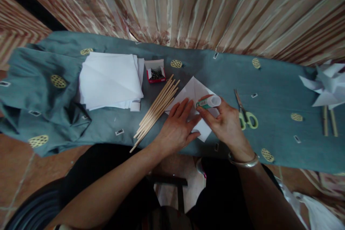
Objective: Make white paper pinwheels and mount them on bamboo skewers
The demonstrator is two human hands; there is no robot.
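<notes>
A folded white paper square (193, 92) lies on the blue-grey cloth (275, 90) in front of me. My left hand (176, 125) rests flat on the paper with fingers spread, pressing it down. My right hand (225, 122) grips a glue stick (208, 102) with a green label and white cap, held sideways over the paper, its tip pointing left toward my left fingers.
A bundle of wooden sticks (157, 109) lies left of the paper. Behind it are a stack of white sheets (110, 79) and a small red box of pins (155, 72). Green-handled scissors (245, 113) lie to the right; folded paper pinwheels (327, 86) sit at far right.
</notes>
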